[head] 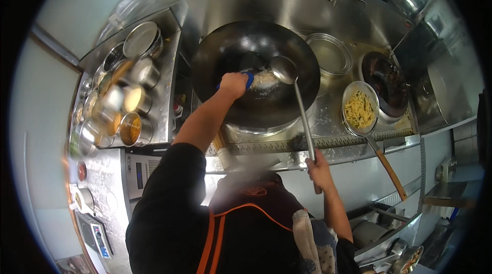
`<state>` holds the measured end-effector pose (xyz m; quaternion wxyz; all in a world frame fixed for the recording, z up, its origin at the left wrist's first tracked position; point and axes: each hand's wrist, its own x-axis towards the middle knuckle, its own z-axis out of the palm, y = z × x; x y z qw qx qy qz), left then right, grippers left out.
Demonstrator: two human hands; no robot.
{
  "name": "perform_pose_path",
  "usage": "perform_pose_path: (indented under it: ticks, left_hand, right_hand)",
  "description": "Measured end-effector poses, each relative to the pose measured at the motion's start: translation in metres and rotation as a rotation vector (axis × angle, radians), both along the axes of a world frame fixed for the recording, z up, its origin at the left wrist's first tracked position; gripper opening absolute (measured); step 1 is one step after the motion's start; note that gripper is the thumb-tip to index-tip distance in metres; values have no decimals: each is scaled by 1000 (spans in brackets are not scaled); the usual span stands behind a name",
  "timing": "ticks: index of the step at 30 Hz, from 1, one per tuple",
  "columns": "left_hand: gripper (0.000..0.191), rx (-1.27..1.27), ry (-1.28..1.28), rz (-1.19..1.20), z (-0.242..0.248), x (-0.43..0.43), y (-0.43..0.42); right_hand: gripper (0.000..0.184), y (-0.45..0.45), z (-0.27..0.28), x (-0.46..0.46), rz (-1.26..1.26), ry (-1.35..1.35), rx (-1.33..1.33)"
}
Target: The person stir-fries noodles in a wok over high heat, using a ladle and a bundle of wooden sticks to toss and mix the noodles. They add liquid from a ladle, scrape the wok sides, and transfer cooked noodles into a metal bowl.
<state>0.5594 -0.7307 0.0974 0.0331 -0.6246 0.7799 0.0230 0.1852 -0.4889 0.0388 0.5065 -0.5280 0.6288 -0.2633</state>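
A large dark steel wok (226, 109) lies in front of me on the range. Over its middle, my left hand (234, 85) grips a blue object (250, 79); my fingers cover most of it, so its kind is unclear. Pale shredded food (265, 79) lies in the wok just right of that hand. My right hand (320, 170) is closed around the long handle of a metal ladle (303, 116). The ladle's bowl rests low in the wok, beside the pale food.
Right of the wok are a round metal basin (328, 57), a strainer (374, 132) heaped with yellowish strips (360, 109), and a dark burner ring (384, 82). Several metal pots (142, 132) crowd the left counter. A drawer of cookware (374, 231) stands low at right.
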Motion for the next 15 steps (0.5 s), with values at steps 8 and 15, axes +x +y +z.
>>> perform_pose_path:
  ticks: [8, 15]
  left_hand:
    - [19, -239, 13, 191, -7, 5, -32]
    - [22, -219, 1128, 673, 25, 43, 21]
  right_hand:
    - [55, -32, 44, -9, 62, 361, -276]
    - [42, -132, 74, 16, 278, 524, -265]
